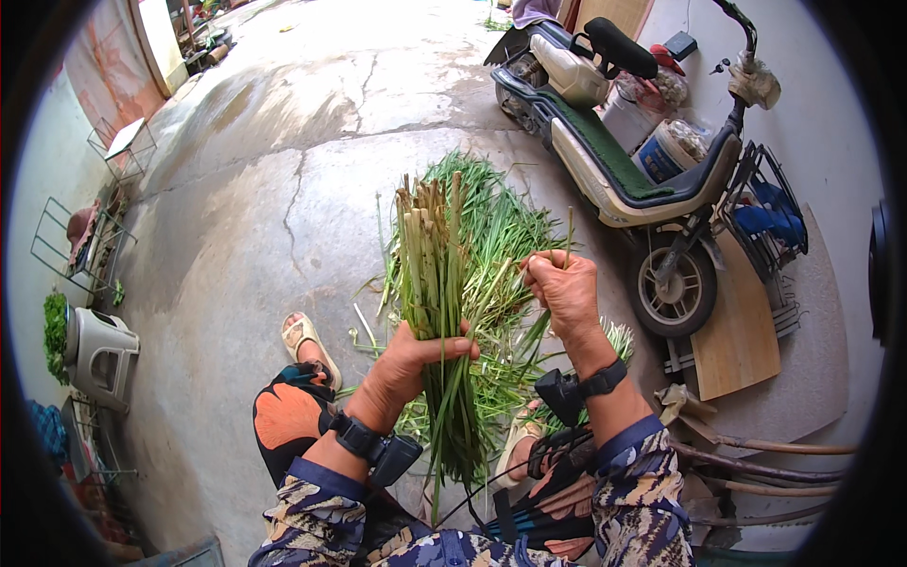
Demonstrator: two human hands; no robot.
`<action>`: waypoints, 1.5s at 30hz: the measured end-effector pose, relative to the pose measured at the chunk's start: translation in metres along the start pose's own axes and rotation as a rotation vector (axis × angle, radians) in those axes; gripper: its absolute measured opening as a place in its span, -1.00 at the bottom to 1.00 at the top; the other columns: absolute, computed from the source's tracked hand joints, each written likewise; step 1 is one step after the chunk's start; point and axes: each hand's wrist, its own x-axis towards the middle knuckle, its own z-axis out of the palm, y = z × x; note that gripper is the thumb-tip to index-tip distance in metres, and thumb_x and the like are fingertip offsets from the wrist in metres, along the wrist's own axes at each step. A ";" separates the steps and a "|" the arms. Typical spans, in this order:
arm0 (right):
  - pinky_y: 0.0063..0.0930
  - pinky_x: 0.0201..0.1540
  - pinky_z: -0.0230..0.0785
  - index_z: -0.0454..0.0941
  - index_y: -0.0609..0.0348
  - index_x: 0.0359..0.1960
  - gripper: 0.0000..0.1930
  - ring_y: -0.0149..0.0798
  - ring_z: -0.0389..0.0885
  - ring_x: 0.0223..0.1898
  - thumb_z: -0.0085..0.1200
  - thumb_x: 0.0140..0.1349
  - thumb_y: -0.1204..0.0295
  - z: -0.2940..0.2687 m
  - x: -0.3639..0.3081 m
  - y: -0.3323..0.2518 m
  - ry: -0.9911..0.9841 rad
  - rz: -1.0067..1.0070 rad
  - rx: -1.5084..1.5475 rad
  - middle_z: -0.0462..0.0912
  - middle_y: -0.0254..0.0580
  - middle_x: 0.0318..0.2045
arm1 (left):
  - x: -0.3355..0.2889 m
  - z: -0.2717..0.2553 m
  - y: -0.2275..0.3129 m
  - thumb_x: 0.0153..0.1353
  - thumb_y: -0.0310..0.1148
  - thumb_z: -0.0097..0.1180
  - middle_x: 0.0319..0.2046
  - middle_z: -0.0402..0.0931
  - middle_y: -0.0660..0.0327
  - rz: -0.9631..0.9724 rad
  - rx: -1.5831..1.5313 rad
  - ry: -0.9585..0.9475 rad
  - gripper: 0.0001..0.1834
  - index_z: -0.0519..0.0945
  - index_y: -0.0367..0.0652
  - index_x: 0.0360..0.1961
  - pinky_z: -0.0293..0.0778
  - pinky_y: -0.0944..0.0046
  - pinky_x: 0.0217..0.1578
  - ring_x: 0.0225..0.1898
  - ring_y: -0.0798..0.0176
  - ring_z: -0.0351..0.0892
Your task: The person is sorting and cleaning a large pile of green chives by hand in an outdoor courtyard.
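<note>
1. While my left hand [416,357] is wrapped firmly around a thick bundle of green stalks [430,274], its thumb lies across the front and the other fingers curl round behind.
2. The bundle stands nearly upright before me, pale blunt ends at the top, long green leaves hanging below my grip.
3. My right hand [564,293] is just beside the bundle, apart from it; thumb and forefinger are pinched together on a thin stalk [570,230], which pokes up above the knuckles, and the remaining fingers are folded in.
4. Beyond and beneath both hands, a pile of loose greens [496,213] is spread over the concrete floor [217,208], reaching back toward my sandals [324,354].
5. To my right stands a scooter [576,142], with a wooden board [751,326] near its front wheel; well off to my left is a grey stool [104,354].
</note>
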 end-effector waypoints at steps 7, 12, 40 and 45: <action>-0.79 -0.62 0.06 0.53 0.32 -0.12 -0.73 -0.65 0.31 -0.58 0.16 0.15 0.46 0.013 -0.014 -0.018 -0.318 0.149 0.026 0.56 -0.39 -0.38 | 0.001 0.001 0.006 0.01 -0.49 0.22 -0.36 0.55 0.16 0.027 0.088 0.011 -0.66 0.45 -0.23 -0.16 0.47 0.32 -0.27 -0.29 0.24 0.57; -0.64 -0.60 0.16 0.59 0.27 -0.37 -0.81 -0.57 0.36 -0.61 0.13 0.17 0.36 0.023 -0.026 -0.027 -0.504 0.181 -0.051 0.48 -0.43 -0.62 | 0.010 0.005 -0.002 -0.01 -0.49 0.25 -0.35 0.53 0.20 0.046 0.032 -0.004 -0.64 0.45 -0.22 -0.16 0.46 0.31 -0.24 -0.28 0.25 0.56; -0.72 -0.69 0.01 0.50 0.25 -0.36 -0.87 -0.48 0.40 -0.55 0.06 0.25 0.42 -0.159 0.019 -0.033 0.281 -0.142 0.425 0.58 -0.14 -0.44 | 0.015 -0.021 -0.033 -0.14 -0.47 0.18 -0.62 0.47 0.26 0.033 0.370 0.571 -0.87 0.57 -0.31 -0.52 0.30 0.39 -0.60 -0.63 0.39 0.41; -0.70 -0.64 0.07 0.49 0.27 -0.35 -0.85 -0.45 0.42 -0.52 0.08 0.24 0.42 -0.175 0.013 -0.021 0.378 -0.107 0.432 0.58 -0.12 -0.44 | 0.033 -0.028 -0.046 0.03 -0.48 0.09 -0.58 0.50 0.21 0.080 0.068 0.612 -0.87 0.53 -0.30 -0.37 0.43 0.37 -0.53 -0.58 0.34 0.48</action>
